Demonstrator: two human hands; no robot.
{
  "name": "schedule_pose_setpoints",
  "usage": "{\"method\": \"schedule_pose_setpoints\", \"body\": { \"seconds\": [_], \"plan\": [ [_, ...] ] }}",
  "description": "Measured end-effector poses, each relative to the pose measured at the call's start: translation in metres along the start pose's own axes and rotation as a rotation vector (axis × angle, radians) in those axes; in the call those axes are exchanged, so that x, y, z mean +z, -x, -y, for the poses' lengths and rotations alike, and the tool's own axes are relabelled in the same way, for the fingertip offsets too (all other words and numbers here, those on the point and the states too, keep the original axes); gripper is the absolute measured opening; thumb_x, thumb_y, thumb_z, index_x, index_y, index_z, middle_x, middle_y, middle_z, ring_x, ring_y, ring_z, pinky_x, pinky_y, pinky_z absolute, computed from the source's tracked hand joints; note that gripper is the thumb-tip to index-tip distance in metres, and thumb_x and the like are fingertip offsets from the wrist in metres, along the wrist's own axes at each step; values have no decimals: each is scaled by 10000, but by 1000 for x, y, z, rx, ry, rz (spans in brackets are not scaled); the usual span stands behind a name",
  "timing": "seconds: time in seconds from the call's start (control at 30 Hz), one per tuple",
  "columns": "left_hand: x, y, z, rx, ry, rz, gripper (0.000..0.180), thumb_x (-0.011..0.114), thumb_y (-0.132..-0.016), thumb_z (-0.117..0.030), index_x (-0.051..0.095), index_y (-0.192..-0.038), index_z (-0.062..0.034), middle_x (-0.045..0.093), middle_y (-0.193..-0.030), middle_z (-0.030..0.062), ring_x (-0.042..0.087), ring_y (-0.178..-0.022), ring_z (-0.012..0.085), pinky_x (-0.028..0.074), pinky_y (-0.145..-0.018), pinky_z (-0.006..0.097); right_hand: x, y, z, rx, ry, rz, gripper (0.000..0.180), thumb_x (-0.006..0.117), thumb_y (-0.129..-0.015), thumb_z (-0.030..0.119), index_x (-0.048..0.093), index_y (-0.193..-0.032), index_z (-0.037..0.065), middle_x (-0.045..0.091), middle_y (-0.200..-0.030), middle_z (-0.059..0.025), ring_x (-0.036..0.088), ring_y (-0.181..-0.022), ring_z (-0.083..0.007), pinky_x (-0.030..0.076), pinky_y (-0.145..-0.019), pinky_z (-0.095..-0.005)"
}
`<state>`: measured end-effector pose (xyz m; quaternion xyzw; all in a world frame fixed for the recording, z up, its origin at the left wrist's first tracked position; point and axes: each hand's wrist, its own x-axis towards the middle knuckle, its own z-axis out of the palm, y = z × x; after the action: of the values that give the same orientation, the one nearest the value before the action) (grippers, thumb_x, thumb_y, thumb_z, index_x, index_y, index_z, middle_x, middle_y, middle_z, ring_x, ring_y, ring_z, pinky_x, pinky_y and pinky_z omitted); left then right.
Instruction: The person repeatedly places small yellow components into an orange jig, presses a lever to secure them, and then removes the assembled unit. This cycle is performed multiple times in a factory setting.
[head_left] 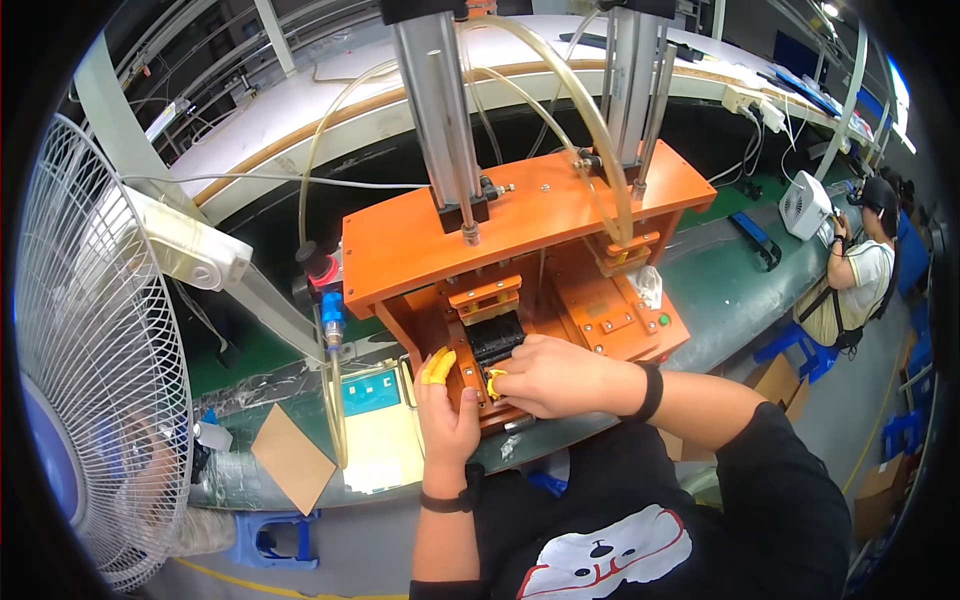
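Observation:
An orange pneumatic press (pixel 400 257) with two upright metal cylinders stands on the bench in front of me. A black part (pixel 496 337) sits in its left bay, below an orange clamp block. My left hand (pixel 447 425) is at the bay's left front edge, fingers extended, thumb apart, with yellow covers on some fingertips. My right hand (pixel 560 376) reaches over the bay's front, just below the black part. Its fingers are curled together, with yellow at the tips; whatever they pinch is hidden.
A wire-guarded fan (pixel 110 350) stands close on the left. A cardboard sheet (pixel 292 458) and a pale yellow sheet (pixel 380 445) lie on the green bench. Clear hoses hang around the press. On the right a co-worker (pixel 865 255) sits by a small white fan (pixel 805 205).

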<state>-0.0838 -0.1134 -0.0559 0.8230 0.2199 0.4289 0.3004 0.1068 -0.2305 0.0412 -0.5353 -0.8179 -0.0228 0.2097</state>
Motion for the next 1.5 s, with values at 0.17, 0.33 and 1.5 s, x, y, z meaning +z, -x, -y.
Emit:
{"method": "schedule_pose_setpoints", "body": {
  "seconds": [0.17, 0.33, 1.5],
  "plan": [
    [-1, 0, -2, 2, 32, -24, 502, 596, -1034, -326, 567, -1381, 36, 560, -1436, 247, 464, -1383, 461, 335, -1195, 519, 4, -6, 1, 66, 24, -57, 266, 793, -843, 295, 683, -971, 89, 649, -998, -100, 614, -1039, -314, 456, -900, -444],
    [-3, 0, 0, 17, 55, -28, 497, 601, -1026, -312, 569, -1375, 40, 567, -1419, 251, 476, -1368, 465, 344, -1188, 525, 8, 3, 13, 217, 44, -118, 566, 851, -796, 439, 648, -1129, 30, 618, -1116, -178, 586, -1113, -415, 443, -997, -506],
    [-57, 137, 73, -420, -683, 53, 584, 775, -866, -312, 627, -1343, -9, 525, -1519, 206, 393, -1468, 454, 259, -1183, 644, 122, 104, 99, 517, -1129, -75, 205, 723, -997, 162, 646, -974, -27, 658, -837, -81, 611, -717, -119, 519, -662, -302]
  ]
}}
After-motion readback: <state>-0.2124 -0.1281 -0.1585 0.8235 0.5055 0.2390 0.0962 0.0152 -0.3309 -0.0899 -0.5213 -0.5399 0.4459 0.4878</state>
